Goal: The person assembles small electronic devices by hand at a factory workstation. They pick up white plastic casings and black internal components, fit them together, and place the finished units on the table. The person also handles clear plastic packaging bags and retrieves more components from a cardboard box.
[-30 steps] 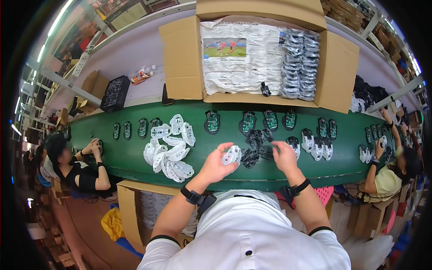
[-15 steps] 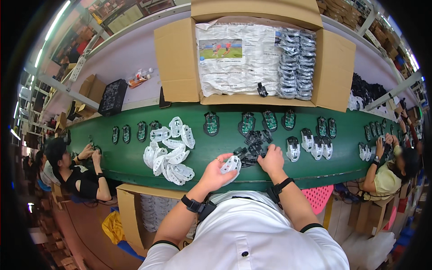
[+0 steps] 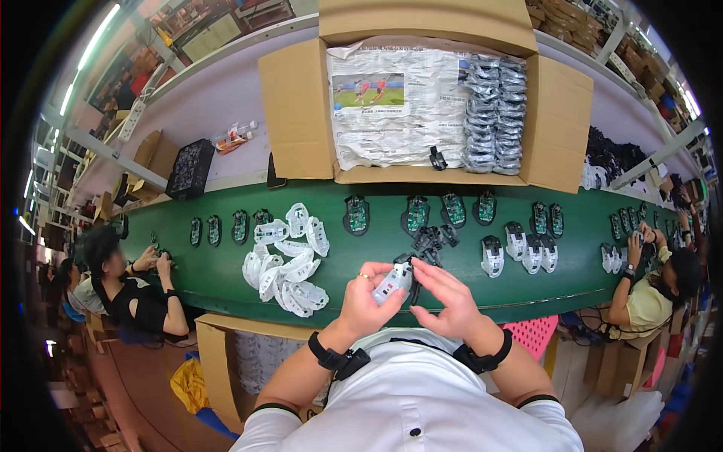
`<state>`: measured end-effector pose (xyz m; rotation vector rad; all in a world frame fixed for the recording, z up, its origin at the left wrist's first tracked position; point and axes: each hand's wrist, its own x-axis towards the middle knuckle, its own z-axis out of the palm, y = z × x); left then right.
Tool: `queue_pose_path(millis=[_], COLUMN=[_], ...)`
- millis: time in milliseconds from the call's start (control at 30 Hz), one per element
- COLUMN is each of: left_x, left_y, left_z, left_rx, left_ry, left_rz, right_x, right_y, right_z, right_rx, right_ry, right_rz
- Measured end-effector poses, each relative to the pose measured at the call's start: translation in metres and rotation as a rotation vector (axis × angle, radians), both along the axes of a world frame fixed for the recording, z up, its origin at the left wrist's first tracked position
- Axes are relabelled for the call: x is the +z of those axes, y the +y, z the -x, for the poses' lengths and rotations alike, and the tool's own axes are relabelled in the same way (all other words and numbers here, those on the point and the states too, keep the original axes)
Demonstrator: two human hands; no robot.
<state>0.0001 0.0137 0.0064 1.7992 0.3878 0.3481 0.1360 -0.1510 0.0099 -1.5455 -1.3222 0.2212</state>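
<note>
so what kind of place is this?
Likely an electronics assembly line, seemingly for computer mice. A green belt carries circuit boards and white shells, workers sit along it, and the left hand holds one shell near the right hand.

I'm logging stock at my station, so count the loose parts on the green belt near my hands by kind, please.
White shells in the pile: about 12
White shell in the left hand, right hand touching it: 1
Small black parts, heaped, number unclear: about 6
Total: about 19
</note>
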Motion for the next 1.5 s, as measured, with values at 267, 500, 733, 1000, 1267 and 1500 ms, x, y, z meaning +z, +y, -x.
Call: queue_pose_path(millis=[267,500,733,1000,1267,1500], left_x=[0.014,0.034,0.018,-0.01,-0.054,-0.099], left_y=[-0.003,-0.01,0.003,-0.002,0.041,0.104], left_z=[-0.002,-0.001,-0.011,-0.037,-0.019,0.095], left_rx=[-0.004,-0.077,-0.036,0.166,0.061,-0.026], left_ry=[0.078,0.076,0.052,0.119,0.273,0.79], left_rz=[-0.064,-0.153,-0.349,0.067,-0.788,-1.068], right_x=[-0.014,-0.024,-0.004,-0.043,-0.092,-0.103], right_y=[0.005,0.004,0.012,0.004,-0.031,0.015], right_z=[0.003,0.005,0.012,0.002,-0.087,-0.106], right_rx=[0.023,0.245,-0.058,-0.042,-0.325,-0.393], right_ry=[0.045,1.004,0.502,1.061,0.65,-0.198], right_rz=[0.052,0.214,0.34,0.177,0.452,0.554])
